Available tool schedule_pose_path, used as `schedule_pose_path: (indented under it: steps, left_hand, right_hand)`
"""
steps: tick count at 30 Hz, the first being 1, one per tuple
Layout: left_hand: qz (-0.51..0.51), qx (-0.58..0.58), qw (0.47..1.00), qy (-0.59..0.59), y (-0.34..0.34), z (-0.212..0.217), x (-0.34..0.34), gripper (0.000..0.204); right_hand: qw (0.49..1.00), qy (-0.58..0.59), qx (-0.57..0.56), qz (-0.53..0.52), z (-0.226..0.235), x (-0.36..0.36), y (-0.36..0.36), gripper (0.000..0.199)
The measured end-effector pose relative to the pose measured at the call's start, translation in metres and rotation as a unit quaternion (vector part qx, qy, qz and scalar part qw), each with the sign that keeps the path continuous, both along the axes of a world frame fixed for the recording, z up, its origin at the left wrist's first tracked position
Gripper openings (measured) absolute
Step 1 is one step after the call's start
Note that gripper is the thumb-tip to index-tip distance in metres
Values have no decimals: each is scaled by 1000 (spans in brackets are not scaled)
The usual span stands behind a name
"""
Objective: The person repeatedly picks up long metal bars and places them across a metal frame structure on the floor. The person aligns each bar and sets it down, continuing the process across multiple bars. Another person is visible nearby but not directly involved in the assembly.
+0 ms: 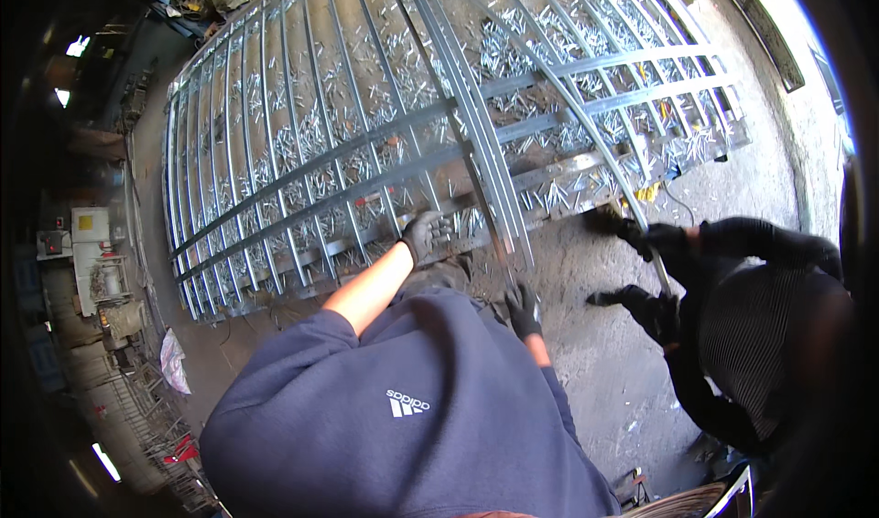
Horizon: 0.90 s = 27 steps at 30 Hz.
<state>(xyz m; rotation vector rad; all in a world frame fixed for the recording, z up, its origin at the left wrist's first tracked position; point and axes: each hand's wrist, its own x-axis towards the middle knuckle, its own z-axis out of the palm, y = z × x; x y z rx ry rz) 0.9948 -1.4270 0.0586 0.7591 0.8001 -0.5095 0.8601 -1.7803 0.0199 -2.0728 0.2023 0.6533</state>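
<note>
My left hand [426, 235], in a dark glove, is at the near edge of a large metal grid frame [316, 165]. Its fingers are stretched out and hold nothing I can see. Just right of it, a bundle of long grey metal bars [485, 165] lies across the frame, with the ends jutting out over the near edge toward me. My right hand [524, 311], also gloved, is just below those bar ends. The fingers there point up toward the bars and are apart; whether they touch a bar I cannot tell.
At the right, a person in dark clothing [765, 335] grips a long curved bar [609, 156] with gloved hands. Many short shiny metal pieces [517, 46] are strewn under and between the grid bars. White boxes [89, 225] and racks [160, 440] stand at the left.
</note>
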Motion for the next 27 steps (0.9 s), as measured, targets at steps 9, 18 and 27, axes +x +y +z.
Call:
schedule_pose_path:
  steps: [9, 18, 27]
  left_hand:
    - [57, -46, 996, 60, 12, 26, -35, 19]
    - [34, -2, 999, 28, 6, 47, -47, 25]
    - [50, 6, 997, 60, 21, 36, -43, 24]
  right_hand:
    - [997, 69, -4, -15, -35, -147, -106, 27]
    - [830, 137, 391, -374, -27, 32, 73, 22]
    - [782, 170, 410, -438, -12, 36, 86, 24]
